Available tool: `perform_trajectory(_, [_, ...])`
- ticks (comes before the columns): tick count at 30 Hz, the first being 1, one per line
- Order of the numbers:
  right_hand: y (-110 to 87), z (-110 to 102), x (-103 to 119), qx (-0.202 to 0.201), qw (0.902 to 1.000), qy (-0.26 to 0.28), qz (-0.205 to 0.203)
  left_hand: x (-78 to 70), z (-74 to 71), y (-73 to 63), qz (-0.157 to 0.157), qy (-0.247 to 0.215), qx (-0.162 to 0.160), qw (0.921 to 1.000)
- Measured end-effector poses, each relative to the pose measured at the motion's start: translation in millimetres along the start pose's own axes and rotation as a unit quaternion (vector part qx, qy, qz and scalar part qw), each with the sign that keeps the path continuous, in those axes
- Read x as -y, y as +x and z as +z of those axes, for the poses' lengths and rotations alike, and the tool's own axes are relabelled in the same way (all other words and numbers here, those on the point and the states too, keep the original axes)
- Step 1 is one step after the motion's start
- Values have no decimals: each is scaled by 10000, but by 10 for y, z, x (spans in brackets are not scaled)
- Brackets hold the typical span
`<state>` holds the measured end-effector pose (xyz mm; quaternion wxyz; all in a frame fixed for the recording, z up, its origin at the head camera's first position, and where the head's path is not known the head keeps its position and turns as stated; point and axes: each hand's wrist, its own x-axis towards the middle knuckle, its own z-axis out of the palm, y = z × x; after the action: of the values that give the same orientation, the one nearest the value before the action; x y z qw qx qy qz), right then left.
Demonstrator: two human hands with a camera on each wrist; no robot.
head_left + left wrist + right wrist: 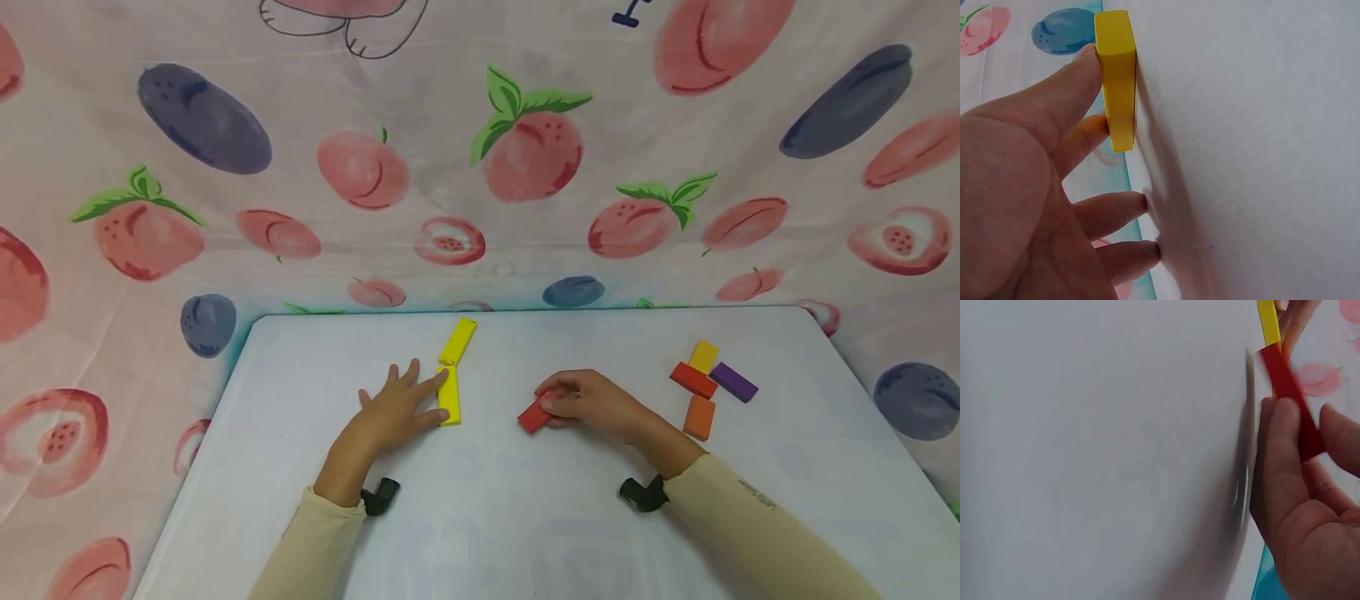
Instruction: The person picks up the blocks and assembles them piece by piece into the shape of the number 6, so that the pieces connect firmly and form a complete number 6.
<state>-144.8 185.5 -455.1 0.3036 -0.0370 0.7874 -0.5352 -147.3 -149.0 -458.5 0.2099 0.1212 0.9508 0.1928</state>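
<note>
Two yellow blocks lie end to end left of the middle of the white table [487, 500]. My left hand [393, 408] has its fingers spread over the table, and its thumb and index finger touch the side of the nearer yellow block [449, 400]. The left wrist view shows both fingertips along one edge of that yellow block [1117, 81]. Beyond it, the farther yellow block [458, 340] slants away, its end against the nearer one. To the right, my right hand [600, 404] pinches a red block [532, 417] between thumb and fingers. The right wrist view shows this red block [1290, 403] tilted.
At the right of the table several blocks form a loose cluster: an orange-yellow block [704, 357], another red block [693, 380], a purple block [734, 382] and an orange block [699, 417]. A fruit-patterned cloth [442, 92] hangs behind the table's far edge.
</note>
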Motion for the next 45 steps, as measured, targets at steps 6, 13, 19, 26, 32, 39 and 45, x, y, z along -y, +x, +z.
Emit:
perform_trajectory(6, [97, 125, 41, 6, 9999, 96, -33, -10, -12, -12, 28, 6, -92, 10000])
perform_trajectory(13, [178, 255, 92, -232, 9991, -312, 181, -19, -4, -15, 13, 22, -90, 10000])
perform_trajectory(19, [249, 336, 147, -528, 9945, -827, 364, -23, -7, -21, 2, 55, -71, 10000])
perform_trajectory(26, [330, 467, 227, -536, 9807, -1862, -244, -23, -28, -33, -21, 18, -57, 10000])
perform_trajectory(32, [350, 520, 250, -518, 9687, -2368, -537, -35, -17, -25, -31, 2, -34, 10000])
perform_trajectory(39, [368, 496, 241, -413, 9653, -2531, -499, -53, -22, -23, 17, 38, -54, 10000])
perform_trajectory(45, [417, 449, 237, -16, 9726, -2307, -282, -47, -27, -38, -6, 27, -67, 10000])
